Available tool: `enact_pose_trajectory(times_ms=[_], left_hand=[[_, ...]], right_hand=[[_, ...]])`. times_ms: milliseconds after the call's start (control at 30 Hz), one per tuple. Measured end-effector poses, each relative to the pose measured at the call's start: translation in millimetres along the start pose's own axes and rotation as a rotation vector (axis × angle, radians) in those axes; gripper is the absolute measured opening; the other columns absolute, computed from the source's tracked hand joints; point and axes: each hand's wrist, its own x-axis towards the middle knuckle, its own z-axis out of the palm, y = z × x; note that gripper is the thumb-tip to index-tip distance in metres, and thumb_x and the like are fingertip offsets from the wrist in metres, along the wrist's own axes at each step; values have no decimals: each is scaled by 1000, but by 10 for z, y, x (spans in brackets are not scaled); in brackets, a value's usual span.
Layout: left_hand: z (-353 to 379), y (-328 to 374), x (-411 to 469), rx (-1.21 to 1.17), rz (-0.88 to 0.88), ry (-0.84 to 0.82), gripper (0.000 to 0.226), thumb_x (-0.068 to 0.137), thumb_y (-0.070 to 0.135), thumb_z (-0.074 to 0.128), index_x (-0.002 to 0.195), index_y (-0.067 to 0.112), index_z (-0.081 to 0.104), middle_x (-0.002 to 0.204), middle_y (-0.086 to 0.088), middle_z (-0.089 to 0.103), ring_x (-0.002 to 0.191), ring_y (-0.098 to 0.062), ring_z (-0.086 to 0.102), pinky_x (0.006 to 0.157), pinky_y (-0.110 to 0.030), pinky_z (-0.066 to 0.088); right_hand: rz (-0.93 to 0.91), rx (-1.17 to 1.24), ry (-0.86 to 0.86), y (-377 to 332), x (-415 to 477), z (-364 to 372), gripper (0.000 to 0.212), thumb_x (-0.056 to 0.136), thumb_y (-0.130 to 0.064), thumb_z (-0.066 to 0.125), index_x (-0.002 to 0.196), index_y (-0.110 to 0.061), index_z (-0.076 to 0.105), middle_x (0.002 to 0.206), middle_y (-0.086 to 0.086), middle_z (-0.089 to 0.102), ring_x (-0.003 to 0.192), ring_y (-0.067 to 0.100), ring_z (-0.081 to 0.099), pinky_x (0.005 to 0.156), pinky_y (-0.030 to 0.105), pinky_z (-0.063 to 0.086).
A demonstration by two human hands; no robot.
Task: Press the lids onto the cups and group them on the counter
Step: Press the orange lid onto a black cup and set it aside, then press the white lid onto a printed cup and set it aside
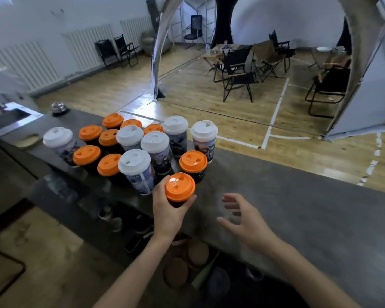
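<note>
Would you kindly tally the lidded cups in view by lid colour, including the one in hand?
Orange-lidded cups: 9, one of them held in the left hand
White-lidded cups: 6
Total: 15

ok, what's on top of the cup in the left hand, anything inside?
An orange lid sits on the dark cup that the left hand grips. It covers the mouth, so whatever is inside cannot be seen.
</note>
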Motion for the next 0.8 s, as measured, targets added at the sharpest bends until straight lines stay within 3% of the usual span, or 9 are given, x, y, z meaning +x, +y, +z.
enact_pose_trajectory(times_ms=[133, 300, 367, 467, 600, 700, 800], left_hand=[[72, -61, 110, -15, -55, 9, 94, 72, 37, 91, 149, 22, 40, 141, 11, 44, 130, -4, 39, 112, -30, 33], [149, -108, -24, -69, -197, 18, 117, 68, 33, 93, 159, 18, 20, 163, -3, 28, 150, -17, 26, 123, -36, 24], [154, -86, -214, -193, -277, 82, 108, 71, 27, 92, 156, 18, 25, 160, -4, 31, 147, -19, 34, 123, -44, 31], [232, 128, -686, -210, -267, 117, 66, 86, 22, 79, 139, 27, 41, 143, 2, 44, 130, -14, 48, 115, -50, 41], [665, 594, -956, -331, -92, -228, 31, 95, 32, 70, 123, 32, 56, 129, 7, 60, 121, -12, 59, 106, -43, 48], [1236, 1081, -923, -376, 17, -489, 45, 87, 52, 63, 125, 28, 58, 126, 6, 63, 119, -14, 61, 102, -39, 50], [1782, 1640, -1014, -461, 71, -662, 49, 82, 52, 65, 123, 26, 57, 125, 3, 63, 116, -12, 62, 99, -32, 52]], right_hand=[[2, 65, 60, -3, 51, -17, 50, 88, -24, 80, 131, -27, 54, 126, -14, 63, 114, -3, 59, 89, 8, 45], [18, 109, 128, 89, -31, -196, 47, 89, -25, 79, 129, -28, 56, 124, -17, 64, 114, 0, 61, 97, 22, 51], [29, 131, 186, 142, -88, -338, 46, 90, -24, 79, 130, -26, 56, 125, -15, 64, 115, 1, 62, 98, 24, 52], [35, 148, 297, 201, -259, -627, 45, 92, -25, 76, 131, -28, 55, 127, -16, 63, 117, 0, 60, 100, 22, 50], [52, 141, 490, 313, -625, -1082, 44, 93, -26, 75, 133, -27, 55, 130, -14, 62, 121, 0, 58, 104, 22, 48], [50, 106, 671, 395, -978, -1463, 49, 93, -29, 75, 137, -20, 55, 133, -11, 61, 125, 1, 56, 106, 21, 44], [64, 23, 821, 427, -1429, -1892, 55, 92, -41, 70, 140, -22, 53, 136, -11, 59, 130, 3, 53, 108, 17, 40]])
